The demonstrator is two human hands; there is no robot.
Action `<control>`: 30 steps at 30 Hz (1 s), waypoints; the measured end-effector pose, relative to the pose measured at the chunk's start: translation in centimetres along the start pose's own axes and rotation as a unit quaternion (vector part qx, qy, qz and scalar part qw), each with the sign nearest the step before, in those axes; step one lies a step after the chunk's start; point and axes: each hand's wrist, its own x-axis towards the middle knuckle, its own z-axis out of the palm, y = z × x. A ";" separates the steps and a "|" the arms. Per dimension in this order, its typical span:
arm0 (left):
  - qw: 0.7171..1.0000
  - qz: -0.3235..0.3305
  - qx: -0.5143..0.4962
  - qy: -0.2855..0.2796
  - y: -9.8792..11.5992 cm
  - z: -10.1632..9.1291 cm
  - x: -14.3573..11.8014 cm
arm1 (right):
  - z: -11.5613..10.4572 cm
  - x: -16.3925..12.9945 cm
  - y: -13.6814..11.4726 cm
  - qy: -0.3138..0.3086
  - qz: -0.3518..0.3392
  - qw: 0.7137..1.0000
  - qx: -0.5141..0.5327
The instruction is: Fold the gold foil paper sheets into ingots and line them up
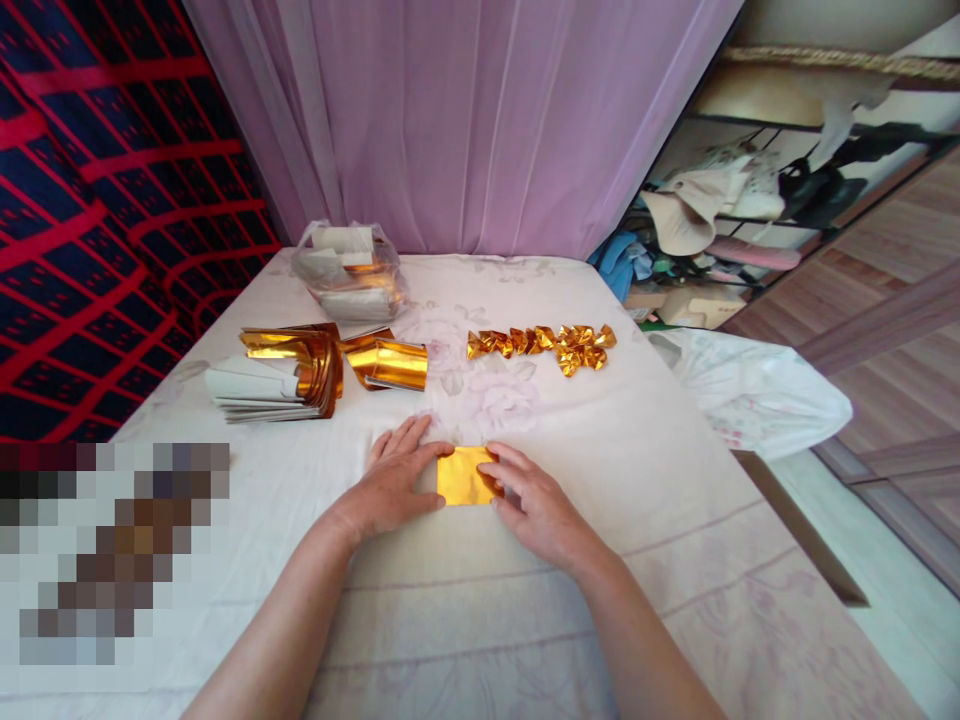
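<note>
A small rectangle of gold foil paper (465, 476) lies flat on the bed-like surface in front of me. My left hand (397, 475) rests beside it with fingers spread, its thumb and index fingertip touching the left corners. At the opposite edge, my right hand (529, 495) has bent fingers, with one fingertip on the paper and the thumb at the lower right corner. Farther back stands a row of folded gold foil pieces (517, 342). To the left are a stack of foil-and-white paper sheets (259, 385) and a smaller pile of gold sheets (397, 365).
A clear plastic bag (349, 265) of paper stacks sits at the back left. Behind the floral cloth (600, 480) hangs a purple curtain (465, 120). On the right are a shelf with shoes and a cap (682, 205), and a white bag (772, 385). The lower left is pixelated.
</note>
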 end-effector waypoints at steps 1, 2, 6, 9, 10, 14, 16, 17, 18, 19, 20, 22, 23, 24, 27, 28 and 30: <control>1.000 -0.001 0.000 0.002 0.0 0.0 0.0 | -0.1 0.0 -0.2 -0.003 -0.004 1.000 -0.009; 1.000 -0.002 0.000 0.002 0.1 0.0 0.0 | -0.1 0.1 -0.5 -0.006 -0.007 1.000 -0.017; 1.000 -0.005 0.006 0.005 0.2 -0.1 -0.1 | -0.1 0.2 -1.0 -0.004 -0.013 0.999 -0.037; 1.000 0.002 0.014 0.025 0.1 0.2 -0.1 | 0.2 0.2 -0.9 0.011 -0.020 0.999 -0.049; 0.999 0.004 0.016 0.037 0.2 0.3 -0.1 | 0.4 0.2 -0.7 0.015 -0.025 0.998 -0.052; 0.994 0.016 0.030 0.107 1.0 1.3 -1.0 | 0.8 0.3 -0.3 0.035 -0.043 0.997 -0.061; 0.988 0.041 0.053 0.142 1.7 1.9 -1.7 | 1.0 0.4 -0.1 0.042 -0.047 0.996 -0.065; 0.984 0.062 0.063 0.155 2.0 2.2 -2.1 | 1.1 0.4 0.0 0.043 -0.048 0.996 -0.068; 0.980 0.084 0.073 0.165 2.2 2.5 -2.3 | 1.1 0.4 0.0 0.043 -0.049 0.995 -0.071; 0.975 0.097 0.081 0.182 2.4 2.8 -2.5 | 1.2 0.4 0.1 0.044 -0.052 0.995 -0.074; 0.970 0.106 0.089 0.200 2.4 3.0 -2.6 | 1.2 0.4 0.1 0.044 -0.055 0.995 -0.076; 0.964 0.111 0.096 0.222 2.3 3.3 -2.6 | 1.3 0.3 0.2 0.049 -0.065 0.994 -0.079; 0.963 0.111 0.096 0.227 2.1 3.5 -2.6 | 1.4 0.3 0.3 0.053 -0.070 0.993 -0.081; 0.962 0.110 0.096 0.230 2.0 3.6 -2.5 | 1.5 0.2 0.4 0.059 -0.074 0.992 -0.082; 0.960 0.109 0.103 0.238 1.9 3.6 -2.4 | 1.8 -0.1 0.6 0.077 -0.090 0.989 -0.085; 0.958 0.109 0.109 0.240 1.9 3.6 -2.4 | 1.9 -0.1 0.7 0.081 -0.095 0.989 -0.085; 0.956 0.109 0.126 0.240 2.0 3.5 -2.5 | 2.0 -0.2 0.9 0.088 -0.103 0.987 -0.084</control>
